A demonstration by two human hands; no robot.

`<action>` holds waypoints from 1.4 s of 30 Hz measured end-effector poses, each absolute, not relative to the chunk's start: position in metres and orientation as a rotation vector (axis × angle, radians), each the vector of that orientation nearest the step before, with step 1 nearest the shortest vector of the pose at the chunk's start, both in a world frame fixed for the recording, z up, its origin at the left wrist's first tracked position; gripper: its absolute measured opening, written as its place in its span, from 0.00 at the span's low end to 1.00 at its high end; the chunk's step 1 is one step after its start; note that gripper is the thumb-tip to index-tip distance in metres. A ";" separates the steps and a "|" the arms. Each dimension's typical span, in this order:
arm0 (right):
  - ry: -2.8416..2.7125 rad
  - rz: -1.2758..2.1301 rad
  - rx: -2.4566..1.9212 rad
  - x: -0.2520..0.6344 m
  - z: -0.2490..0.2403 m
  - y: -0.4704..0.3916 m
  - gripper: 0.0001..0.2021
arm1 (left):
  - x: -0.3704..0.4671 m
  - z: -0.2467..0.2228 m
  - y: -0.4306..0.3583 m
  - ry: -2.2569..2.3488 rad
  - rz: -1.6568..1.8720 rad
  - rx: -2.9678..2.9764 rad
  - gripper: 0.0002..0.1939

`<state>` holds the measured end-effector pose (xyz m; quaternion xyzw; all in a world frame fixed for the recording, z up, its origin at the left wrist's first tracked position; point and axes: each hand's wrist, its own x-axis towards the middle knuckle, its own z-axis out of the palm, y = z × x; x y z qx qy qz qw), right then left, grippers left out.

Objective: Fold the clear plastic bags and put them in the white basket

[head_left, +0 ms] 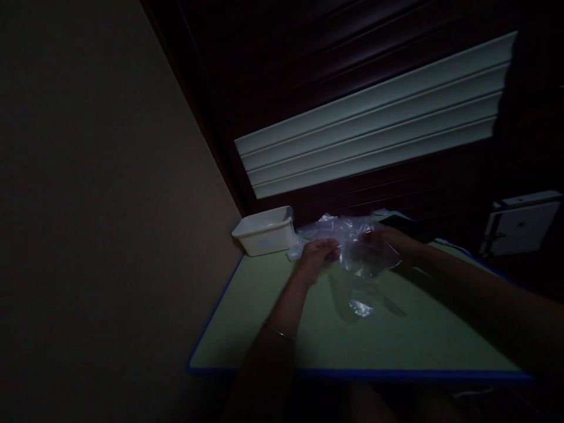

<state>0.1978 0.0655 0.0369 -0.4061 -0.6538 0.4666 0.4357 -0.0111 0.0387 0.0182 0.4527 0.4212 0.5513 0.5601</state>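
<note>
A crumpled clear plastic bag is held up over the pale green table top, its lower part hanging toward the surface. My left hand pinches its left side, fingers closed on the film. On the other side, my right hand grips the bag too, and the film partly covers its fingers. More clear plastic is bunched behind the hands, near the back of the table. The light is dim, so I cannot tell whether it is all one bag.
A white plastic bin stands at the table's back left corner, against the wall. Something dark lies behind my right hand. A white box is off to the right. The table edge has blue trim.
</note>
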 end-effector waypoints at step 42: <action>-2.067 0.886 -0.728 0.181 0.042 0.026 0.12 | -0.052 0.024 0.051 1.352 1.502 1.101 0.15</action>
